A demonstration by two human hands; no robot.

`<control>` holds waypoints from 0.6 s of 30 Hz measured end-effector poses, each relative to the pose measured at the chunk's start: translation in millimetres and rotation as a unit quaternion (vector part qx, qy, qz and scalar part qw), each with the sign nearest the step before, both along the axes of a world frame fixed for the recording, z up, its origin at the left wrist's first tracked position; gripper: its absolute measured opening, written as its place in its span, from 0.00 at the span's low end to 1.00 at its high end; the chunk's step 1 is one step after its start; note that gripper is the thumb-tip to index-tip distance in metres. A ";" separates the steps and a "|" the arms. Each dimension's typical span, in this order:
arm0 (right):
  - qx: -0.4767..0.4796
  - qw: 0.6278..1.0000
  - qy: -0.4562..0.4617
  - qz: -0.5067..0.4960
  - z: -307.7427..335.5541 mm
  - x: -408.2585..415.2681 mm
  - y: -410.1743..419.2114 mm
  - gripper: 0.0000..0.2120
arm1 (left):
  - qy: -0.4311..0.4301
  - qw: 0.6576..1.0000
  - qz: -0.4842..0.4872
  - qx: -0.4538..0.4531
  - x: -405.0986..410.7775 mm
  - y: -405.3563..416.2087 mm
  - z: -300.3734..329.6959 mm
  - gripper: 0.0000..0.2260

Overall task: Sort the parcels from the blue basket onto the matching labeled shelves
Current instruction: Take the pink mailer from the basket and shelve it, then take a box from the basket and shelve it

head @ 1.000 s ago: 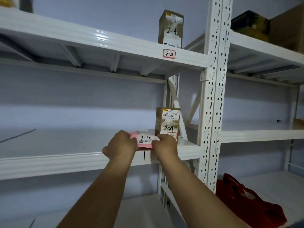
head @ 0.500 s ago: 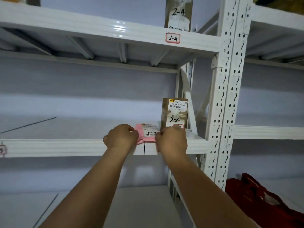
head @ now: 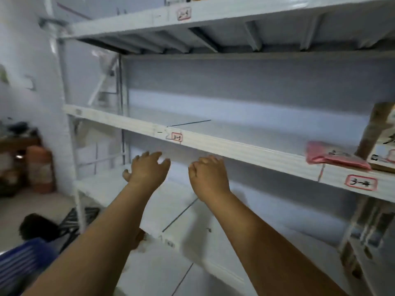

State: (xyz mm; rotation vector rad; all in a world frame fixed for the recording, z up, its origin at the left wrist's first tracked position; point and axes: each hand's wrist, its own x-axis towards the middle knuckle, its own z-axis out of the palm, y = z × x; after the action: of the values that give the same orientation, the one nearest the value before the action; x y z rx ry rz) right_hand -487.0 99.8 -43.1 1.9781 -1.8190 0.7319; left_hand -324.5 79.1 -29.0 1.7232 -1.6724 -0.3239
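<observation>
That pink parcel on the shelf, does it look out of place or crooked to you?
Not really. The pink parcel lies flat on the shelf above the 3-4 label, beside a brown box. Its front edge slightly overhangs the shelf lip. Both hands are empty.

The light around me is soft, cool and even, with a pale sheen along the front edge of the middle shelf (head: 235, 149) and shadow under the upper shelf (head: 213, 42). Everything smears with motion blur, worst at the right and lower-left edges, where straight lines bow.
</observation>
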 end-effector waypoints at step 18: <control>0.226 0.932 -0.025 0.282 -102.7 479.1 -137.4 0.25 | -0.021 0.951 0.294 0.096 450.3 -43.7 -93.2 0.18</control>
State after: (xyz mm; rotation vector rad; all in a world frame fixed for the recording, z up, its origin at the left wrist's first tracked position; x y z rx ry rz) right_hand -7.9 -37.6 -145.9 2.8718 -1.5415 0.5414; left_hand 125.7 35.4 -122.2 2.2890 -1.1033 -0.1692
